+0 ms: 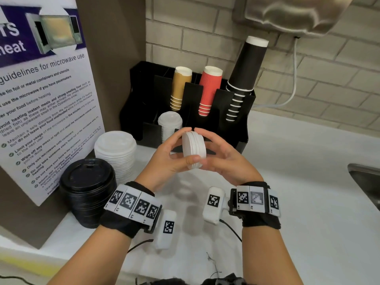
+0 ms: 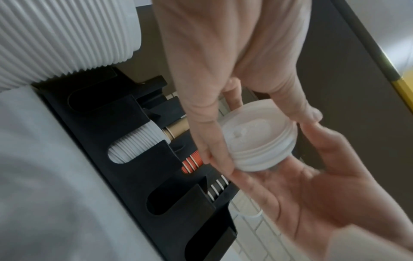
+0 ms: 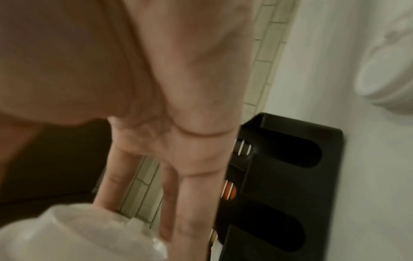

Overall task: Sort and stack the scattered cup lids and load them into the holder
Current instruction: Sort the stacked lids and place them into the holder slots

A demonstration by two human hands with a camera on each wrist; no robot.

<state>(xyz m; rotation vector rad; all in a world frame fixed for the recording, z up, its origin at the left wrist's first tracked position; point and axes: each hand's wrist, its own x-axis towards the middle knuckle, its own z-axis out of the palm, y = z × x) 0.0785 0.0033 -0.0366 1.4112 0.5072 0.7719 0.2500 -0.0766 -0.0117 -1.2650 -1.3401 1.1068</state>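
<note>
Both the left hand (image 1: pixel 174 155) and right hand (image 1: pixel 222 159) hold a short stack of white lids (image 1: pixel 194 149) on edge above the desk (image 1: pixel 298 202), before the holder (image 1: pixel 230 112); a loosened squeeze could let lids slip apart and scatter.

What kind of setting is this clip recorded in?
Probably a shared office or workplace pantry: a wall poster of microwave-use guidelines, a black plastic countertop holder stocked with paper cups and lids, and a steel sink edge.

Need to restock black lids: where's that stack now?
Head view, lower left: the black lid stack stands on the counter, before the white lid stack.
</note>
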